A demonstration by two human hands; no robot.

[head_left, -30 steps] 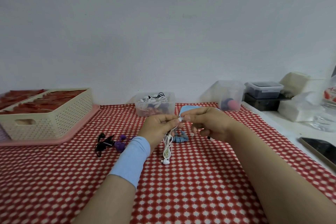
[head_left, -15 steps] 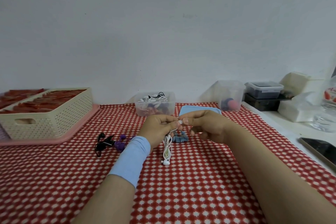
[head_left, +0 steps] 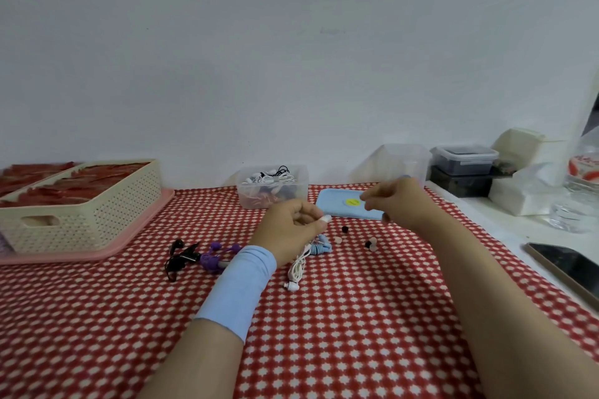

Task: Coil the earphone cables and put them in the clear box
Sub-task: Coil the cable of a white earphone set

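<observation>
My left hand [head_left: 291,223] pinches a white earphone cable [head_left: 296,269] whose bundle and earbud hang down onto the red checked cloth. My right hand [head_left: 398,204] is lifted to the right, apart from the left, fingers pinched; whether the thin cable runs to it I cannot tell. The clear box [head_left: 272,186] stands behind my left hand with coiled earphones inside. Its blue lid [head_left: 343,207] lies flat beside it. A blue earphone bundle [head_left: 321,246] lies under my left hand. Black earphones [head_left: 180,259] and purple earphones [head_left: 215,257] lie to the left.
A cream perforated basket [head_left: 81,214] on a pink tray [head_left: 107,249] sits at the left. Small loose ear tips [head_left: 369,243] lie on the cloth. Containers [head_left: 463,160], a bottle [head_left: 580,201] and a phone [head_left: 567,269] are on the white counter at right.
My hands were pinched together at the cable; now my right hand has pulled away to the right and up. The blue lid and loose ear tips are now uncovered.
</observation>
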